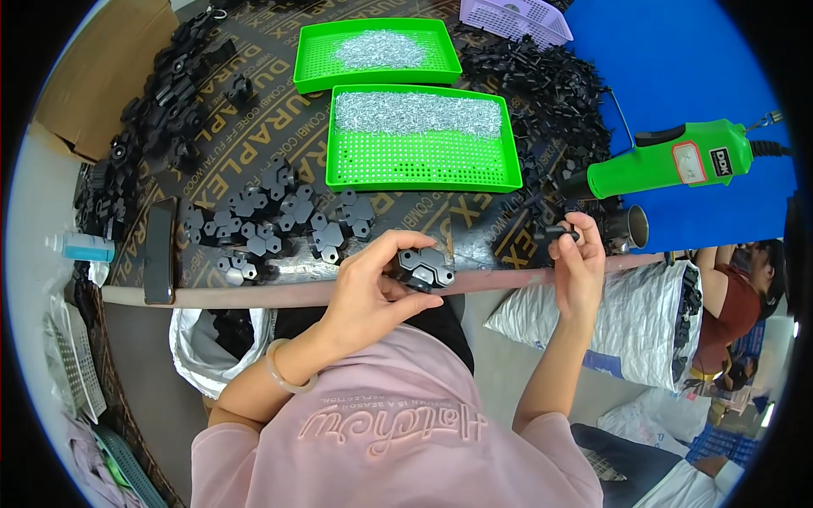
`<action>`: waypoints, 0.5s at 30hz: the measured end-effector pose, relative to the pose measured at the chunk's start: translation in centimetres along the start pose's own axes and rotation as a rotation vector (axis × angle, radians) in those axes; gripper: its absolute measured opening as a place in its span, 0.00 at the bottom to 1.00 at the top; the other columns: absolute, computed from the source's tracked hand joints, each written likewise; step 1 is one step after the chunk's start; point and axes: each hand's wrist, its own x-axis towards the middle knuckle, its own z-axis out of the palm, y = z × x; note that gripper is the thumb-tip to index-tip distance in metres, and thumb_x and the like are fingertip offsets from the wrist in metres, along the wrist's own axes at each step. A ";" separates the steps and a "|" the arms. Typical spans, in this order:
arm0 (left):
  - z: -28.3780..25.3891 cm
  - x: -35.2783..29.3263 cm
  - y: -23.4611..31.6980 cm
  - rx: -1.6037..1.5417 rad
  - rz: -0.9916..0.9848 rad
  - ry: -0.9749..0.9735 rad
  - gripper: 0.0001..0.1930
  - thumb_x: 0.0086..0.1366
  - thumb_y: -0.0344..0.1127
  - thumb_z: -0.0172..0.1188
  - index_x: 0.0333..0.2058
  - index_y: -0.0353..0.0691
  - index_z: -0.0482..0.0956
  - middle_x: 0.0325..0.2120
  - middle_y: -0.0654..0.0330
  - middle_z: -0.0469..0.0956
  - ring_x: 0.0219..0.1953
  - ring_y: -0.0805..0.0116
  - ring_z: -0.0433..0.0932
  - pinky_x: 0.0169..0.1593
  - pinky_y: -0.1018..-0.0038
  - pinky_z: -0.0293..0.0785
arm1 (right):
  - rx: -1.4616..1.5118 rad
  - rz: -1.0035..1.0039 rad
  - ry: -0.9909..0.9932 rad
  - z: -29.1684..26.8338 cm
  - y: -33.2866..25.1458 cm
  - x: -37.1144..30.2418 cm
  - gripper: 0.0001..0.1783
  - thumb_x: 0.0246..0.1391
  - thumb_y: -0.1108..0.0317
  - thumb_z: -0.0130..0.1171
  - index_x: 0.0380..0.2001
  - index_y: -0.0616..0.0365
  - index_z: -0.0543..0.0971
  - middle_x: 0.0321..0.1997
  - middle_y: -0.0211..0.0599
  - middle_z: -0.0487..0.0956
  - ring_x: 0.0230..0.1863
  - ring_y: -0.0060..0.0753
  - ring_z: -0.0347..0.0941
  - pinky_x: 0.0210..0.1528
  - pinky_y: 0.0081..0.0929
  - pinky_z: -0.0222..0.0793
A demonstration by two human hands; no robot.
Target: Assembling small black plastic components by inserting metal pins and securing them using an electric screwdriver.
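Over the table's near edge, my left hand (pixel 360 292) grips a black plastic bracket with hexagonal faces (pixel 426 269) between thumb and fingers. To its right, my right hand (pixel 578 267) is raised, pinching a small black plastic piece (pixel 557 232) at the fingertips. The two hands are well apart. Several similar black brackets (pixel 296 207) lie on the dark table to the left. Beyond my right hand is a heap of small black pieces (pixel 542 93). A green electric screwdriver (pixel 656 165) lies close by on the right.
Two green perforated trays (pixel 423 173) (pixel 311 69) hold small silvery metal pieces. More black parts (pixel 169 102) pile up at far left, near a phone (pixel 159 250) and a blue bottle (pixel 85 247). A metal cup (pixel 631 227) stands right. White sacks (pixel 593 326) and another person (pixel 732 309) are beyond.
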 end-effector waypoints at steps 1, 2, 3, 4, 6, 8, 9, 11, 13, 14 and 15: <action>-0.1 0.0 0.0 0.001 -0.001 0.002 0.30 0.50 0.21 0.75 0.53 0.36 0.75 0.48 0.60 0.77 0.37 0.81 0.77 0.32 0.82 0.81 | 0.001 0.001 -0.001 0.6 0.0 -0.2 0.21 0.61 0.69 0.65 0.55 0.62 0.73 0.44 0.32 0.79 0.44 0.24 0.76 0.45 0.19 0.69; -0.2 -0.1 0.1 -0.005 -0.025 -0.041 0.31 0.52 0.17 0.72 0.55 0.35 0.73 0.51 0.58 0.75 0.43 0.77 0.77 0.36 0.82 0.83 | 0.012 -0.034 -0.039 1.5 0.0 -0.5 0.21 0.62 0.68 0.64 0.55 0.61 0.72 0.44 0.32 0.78 0.44 0.26 0.76 0.46 0.22 0.71; -0.3 -0.1 0.1 -0.011 -0.050 -0.084 0.32 0.53 0.13 0.70 0.57 0.34 0.72 0.54 0.56 0.72 0.49 0.74 0.77 0.40 0.82 0.84 | 0.022 -0.069 -0.076 2.3 -0.1 -0.8 0.21 0.63 0.67 0.64 0.55 0.60 0.72 0.43 0.32 0.78 0.44 0.28 0.77 0.47 0.25 0.72; -0.3 -0.1 0.1 -0.010 -0.050 -0.084 0.32 0.53 0.13 0.70 0.57 0.34 0.72 0.54 0.56 0.72 0.49 0.74 0.77 0.40 0.82 0.84 | 0.035 -0.038 -0.128 2.8 -0.3 -1.2 0.21 0.63 0.65 0.64 0.56 0.60 0.72 0.41 0.33 0.78 0.43 0.31 0.78 0.48 0.29 0.73; -0.1 -0.1 0.1 0.021 -0.015 -0.089 0.31 0.53 0.14 0.70 0.57 0.34 0.72 0.53 0.57 0.73 0.47 0.75 0.77 0.38 0.82 0.84 | 0.041 -0.042 -0.143 3.8 -0.4 -1.4 0.22 0.64 0.64 0.63 0.56 0.60 0.71 0.39 0.34 0.79 0.41 0.30 0.79 0.49 0.29 0.74; 0.2 0.0 -0.2 0.051 0.003 -0.044 0.30 0.53 0.18 0.72 0.55 0.35 0.74 0.50 0.57 0.75 0.42 0.76 0.78 0.34 0.82 0.82 | 0.111 -0.005 -0.069 3.5 0.3 -0.9 0.19 0.64 0.67 0.62 0.55 0.60 0.72 0.40 0.39 0.81 0.40 0.30 0.81 0.43 0.24 0.75; 0.4 0.1 -0.2 0.082 0.020 0.003 0.28 0.53 0.22 0.74 0.53 0.36 0.75 0.46 0.58 0.77 0.36 0.78 0.79 0.31 0.82 0.80 | 0.147 0.013 -0.059 3.3 0.6 -0.6 0.18 0.64 0.69 0.62 0.55 0.60 0.72 0.41 0.41 0.82 0.40 0.31 0.82 0.41 0.22 0.76; 0.5 0.2 0.0 0.119 0.034 0.017 0.28 0.53 0.23 0.74 0.53 0.36 0.75 0.46 0.57 0.77 0.36 0.77 0.79 0.30 0.81 0.80 | 0.165 0.016 -0.041 3.9 0.7 -0.5 0.15 0.65 0.72 0.60 0.53 0.61 0.72 0.43 0.43 0.83 0.43 0.36 0.84 0.40 0.22 0.82; 0.6 0.3 0.0 0.157 0.046 0.036 0.28 0.53 0.23 0.74 0.53 0.36 0.75 0.46 0.57 0.77 0.36 0.76 0.79 0.30 0.81 0.80 | 0.276 0.071 0.008 4.9 0.4 -0.7 0.13 0.65 0.74 0.59 0.50 0.62 0.73 0.43 0.44 0.83 0.49 0.41 0.83 0.47 0.26 0.86; 0.7 0.3 0.1 0.148 0.061 0.043 0.28 0.53 0.23 0.74 0.53 0.36 0.75 0.46 0.57 0.77 0.35 0.76 0.79 0.30 0.80 0.81 | 0.335 0.084 -0.058 4.8 0.5 -0.8 0.11 0.65 0.76 0.57 0.49 0.60 0.73 0.46 0.42 0.82 0.56 0.44 0.79 0.51 0.30 0.86; 0.9 0.4 0.0 0.139 0.077 0.051 0.28 0.53 0.23 0.74 0.53 0.36 0.75 0.46 0.56 0.77 0.35 0.75 0.80 0.29 0.79 0.82 | 0.372 0.097 -0.070 5.2 0.6 -1.1 0.11 0.65 0.76 0.57 0.49 0.59 0.72 0.49 0.40 0.81 0.59 0.44 0.77 0.51 0.30 0.86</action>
